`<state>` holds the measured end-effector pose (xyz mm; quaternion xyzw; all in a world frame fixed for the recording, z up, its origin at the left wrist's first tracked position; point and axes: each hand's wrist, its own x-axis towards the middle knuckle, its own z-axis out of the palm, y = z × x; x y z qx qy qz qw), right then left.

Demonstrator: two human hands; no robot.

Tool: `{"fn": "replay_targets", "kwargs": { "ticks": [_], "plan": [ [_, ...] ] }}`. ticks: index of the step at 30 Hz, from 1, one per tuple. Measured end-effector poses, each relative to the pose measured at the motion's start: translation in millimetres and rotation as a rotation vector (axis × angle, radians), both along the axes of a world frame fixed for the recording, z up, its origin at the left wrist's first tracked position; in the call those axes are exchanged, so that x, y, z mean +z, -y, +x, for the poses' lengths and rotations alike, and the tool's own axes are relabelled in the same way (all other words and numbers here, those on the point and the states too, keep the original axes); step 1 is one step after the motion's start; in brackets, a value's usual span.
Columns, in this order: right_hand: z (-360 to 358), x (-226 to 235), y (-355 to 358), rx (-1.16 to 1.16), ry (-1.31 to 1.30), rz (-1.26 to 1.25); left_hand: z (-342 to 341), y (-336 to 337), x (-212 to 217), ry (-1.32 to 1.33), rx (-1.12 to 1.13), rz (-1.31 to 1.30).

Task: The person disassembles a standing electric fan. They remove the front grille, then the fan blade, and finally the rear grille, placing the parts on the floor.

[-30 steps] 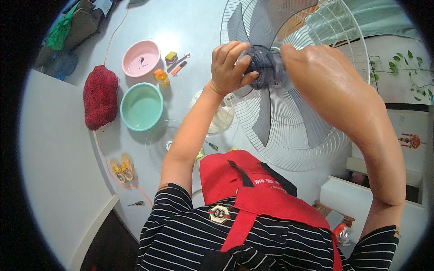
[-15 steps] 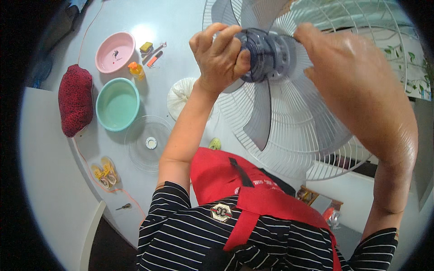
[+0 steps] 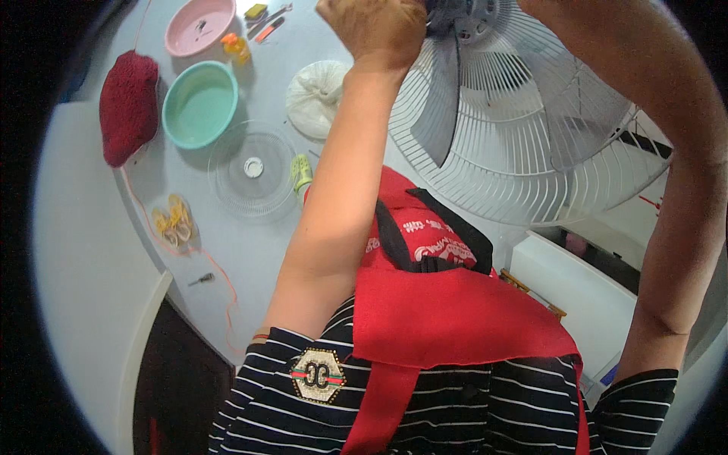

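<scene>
At the top edge, my left hand (image 3: 383, 30) is closed against the dark grey-blue hub (image 3: 462, 21) of an electric fan; some of its fingers are cut off by the frame. Translucent grey fan blades (image 3: 440, 114) spread from the hub. Behind them curves a white wire grille (image 3: 523, 182). On the hub's other side, my right hand (image 3: 557, 11) reaches in from the right. Its fingers lie outside the picture, so their hold is hidden.
At left on the floor are a pink basin (image 3: 201, 47), green basin (image 3: 168, 106), orange-topped spray bottle (image 3: 236, 50), round grille (image 3: 254, 205), white bag (image 3: 315, 102), red cushion (image 3: 129, 110), yellow shoes (image 3: 174, 220), screwdriver (image 3: 202, 279) and orange cord (image 3: 220, 265). A white cabinet (image 3: 569, 296) stands at right.
The view has tilted, so both hands and the fan sit higher in the picture. My right hand's fingers, visible beside the hub before, have passed out of sight. A green shoe shows more fully.
</scene>
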<state>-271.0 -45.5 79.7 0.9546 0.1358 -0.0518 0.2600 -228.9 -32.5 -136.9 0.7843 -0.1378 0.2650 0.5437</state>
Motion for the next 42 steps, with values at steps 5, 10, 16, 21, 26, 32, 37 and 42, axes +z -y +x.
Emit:
{"fn": "replay_targets", "kwargs": {
  "ticks": [5,10,16,21,26,32,37,42],
  "plan": [
    [-13.0,7.4,13.6,0.040,0.044,0.057,11.5,-3.2,-22.4,-0.049,-0.252,0.206],
    [-12.4,-1.1,18.7,0.027,0.019,0.037,24.0,-45.6,-20.9,-0.533,-0.548,-0.394],
    [-13.0,-0.7,21.2,-0.006,0.029,0.056,3.1,-35.7,6.9,-0.735,-0.696,-0.391],
    [-10.9,6.2,22.5,-0.040,0.024,-0.017,5.3,-32.6,2.3,-0.722,-0.752,-0.520],
    [-10.4,27.0,10.0,0.123,0.245,0.127,1.6,-16.5,1.3,-0.460,-0.534,-0.391],
    [-52.2,24.5,64.3,0.164,0.294,0.363,-13.5,-4.2,10.2,-0.536,-0.404,-0.467],
    [-46.6,-16.1,83.5,0.106,0.416,0.502,-0.4,16.9,-9.8,-0.485,-0.312,-0.339],
    [-11.1,-36.2,96.9,0.012,0.544,0.654,19.7,-39.0,-30.5,-0.648,-0.447,-0.138]
  ]
}}
